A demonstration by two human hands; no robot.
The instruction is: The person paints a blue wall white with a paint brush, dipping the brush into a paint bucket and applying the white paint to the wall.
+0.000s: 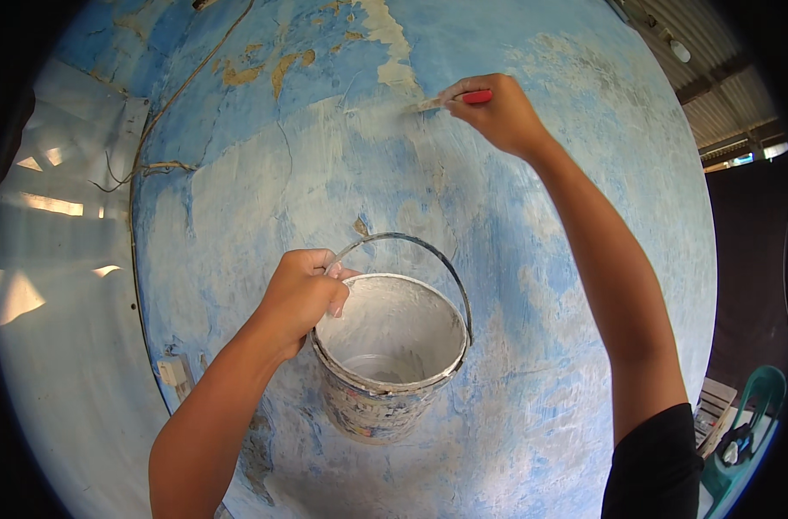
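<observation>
My left hand point(312, 281) grips the rim of a paint bucket point(381, 415) on its left side, with the thumb over the inner wall. Whitish paint point(376, 367) lies low in the bucket, and its dark wire handle stands up in an arch. Up and to the right, my right hand point(489, 108) is closed round a paintbrush point(475, 97) with a red handle. The bristles point left and meet the blue wall point(497, 259) near the edge of a whitish painted area. Patches of old paint have peeled off higher up.
A pale sheet point(74, 285) hangs along the left, beside a cable point(195, 69) running down the wall. A small switch box point(172, 372) sits low on the wall. At the lower right stands a green plastic chair point(744, 450); a light bulb point(680, 52) hangs at the upper right.
</observation>
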